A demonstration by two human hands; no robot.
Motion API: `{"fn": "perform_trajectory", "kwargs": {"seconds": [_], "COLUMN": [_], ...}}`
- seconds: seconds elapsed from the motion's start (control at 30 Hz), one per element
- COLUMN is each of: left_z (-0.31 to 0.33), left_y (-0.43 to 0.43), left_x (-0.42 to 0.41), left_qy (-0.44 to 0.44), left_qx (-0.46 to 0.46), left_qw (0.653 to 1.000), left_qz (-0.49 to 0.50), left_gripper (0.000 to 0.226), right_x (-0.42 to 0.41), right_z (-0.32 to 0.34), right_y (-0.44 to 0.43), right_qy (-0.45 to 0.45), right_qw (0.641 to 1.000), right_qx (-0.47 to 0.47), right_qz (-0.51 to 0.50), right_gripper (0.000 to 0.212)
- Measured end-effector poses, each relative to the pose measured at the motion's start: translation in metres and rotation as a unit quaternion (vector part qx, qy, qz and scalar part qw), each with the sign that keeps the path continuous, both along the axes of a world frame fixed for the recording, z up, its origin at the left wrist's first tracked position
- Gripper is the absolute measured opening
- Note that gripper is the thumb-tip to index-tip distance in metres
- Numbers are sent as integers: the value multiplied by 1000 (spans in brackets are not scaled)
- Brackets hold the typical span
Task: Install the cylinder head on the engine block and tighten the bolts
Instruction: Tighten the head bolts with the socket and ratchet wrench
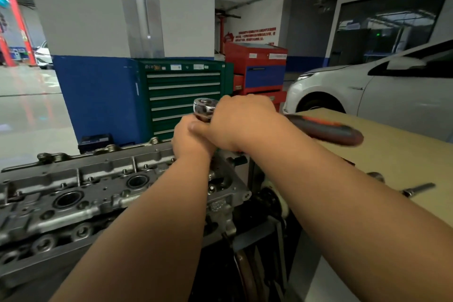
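A grey metal cylinder head (73, 193) with round plug wells lies across the lower left, on the engine. A ratchet wrench stands over its far right end: chrome head (204, 108) up top, black and orange handle (326, 129) pointing right. My left hand (191, 140) grips the shaft below the ratchet head. My right hand (242, 122) wraps the wrench just behind the chrome head, over the left hand. The bolt and socket under the hands are hidden.
A cardboard-covered bench (392, 154) at right carries a loose bolt (419, 190). Behind stand a green drawer cabinet (183, 95), a red tool cart (257, 68) and a blue and white pillar (98, 81). A white car (367, 91) is parked at right.
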State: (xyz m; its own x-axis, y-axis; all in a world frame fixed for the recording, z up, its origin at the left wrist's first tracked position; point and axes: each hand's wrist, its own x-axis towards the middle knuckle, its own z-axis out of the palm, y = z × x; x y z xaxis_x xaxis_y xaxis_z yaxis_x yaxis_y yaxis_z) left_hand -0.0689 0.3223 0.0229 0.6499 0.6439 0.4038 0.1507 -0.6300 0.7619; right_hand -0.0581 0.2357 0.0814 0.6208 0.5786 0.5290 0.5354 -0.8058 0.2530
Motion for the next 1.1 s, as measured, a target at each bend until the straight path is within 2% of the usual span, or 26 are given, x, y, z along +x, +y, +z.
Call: {"fn": "perform_trajectory", "kwargs": {"seconds": [0.1,0.13,0.23,0.3,0.4,0.47,0.5,0.57,0.67,0.7,0.8,0.87,0.93,0.97,1.03,1.1], "left_z": [0,1,4,3,3,5,5,4,3,1,0,-1,2,0,2,3], "left_y": [0,-1,-3,-2,-3,-5,-5,-7,-8,-7,-4,-4,-5,-5,-7,-9], "left_x": [0,-1,-1,0,1,-2,-4,-8,-5,-3,0,3,0,-2,-5,-7], "left_qy": [-29,-23,-22,-18,-12,-60,-76,-80,-66,-60,-63,-123,-135,-117,-95,-73], "left_qx": [-8,-12,-52,-42,-16,-66,-72,-66,-79,-87,-75,-118,-157,-148,-118,-88], "left_qw": [1000,1000,998,999,1000,996,994,995,995,994,995,985,978,982,988,993], "left_qz": [2,2,-14,4,5,11,4,-12,-12,-6,15,-24,-38,-28,-16,-6], "left_gripper": [12,13,23,23,24,20,17,19,24,24,24,14,17,17,17,20], "right_x": [0,5,24,19,-9,-27,-25,-3,28,30,11,-9,-18,-9,16,32], "right_z": [2,5,16,17,-1,-9,-5,7,17,19,12,-5,-10,-7,5,16], "right_y": [-3,-7,-18,-20,-11,-3,0,-3,-14,-13,-8,-11,-14,-14,-14,-11], "right_qy": [-47,-33,88,108,2,-81,-85,-19,145,157,60,-79,-143,-125,30,159], "right_qw": [997,997,986,988,1000,996,995,996,970,967,993,992,985,987,987,963], "right_qx": [47,47,41,21,-20,1,27,73,131,120,34,69,68,68,134,179], "right_qz": [34,52,139,113,22,35,34,35,143,160,92,76,68,67,85,127], "right_gripper": [67,69,65,67,60,63,64,64,56,51,54,59,61,59,55,47]}}
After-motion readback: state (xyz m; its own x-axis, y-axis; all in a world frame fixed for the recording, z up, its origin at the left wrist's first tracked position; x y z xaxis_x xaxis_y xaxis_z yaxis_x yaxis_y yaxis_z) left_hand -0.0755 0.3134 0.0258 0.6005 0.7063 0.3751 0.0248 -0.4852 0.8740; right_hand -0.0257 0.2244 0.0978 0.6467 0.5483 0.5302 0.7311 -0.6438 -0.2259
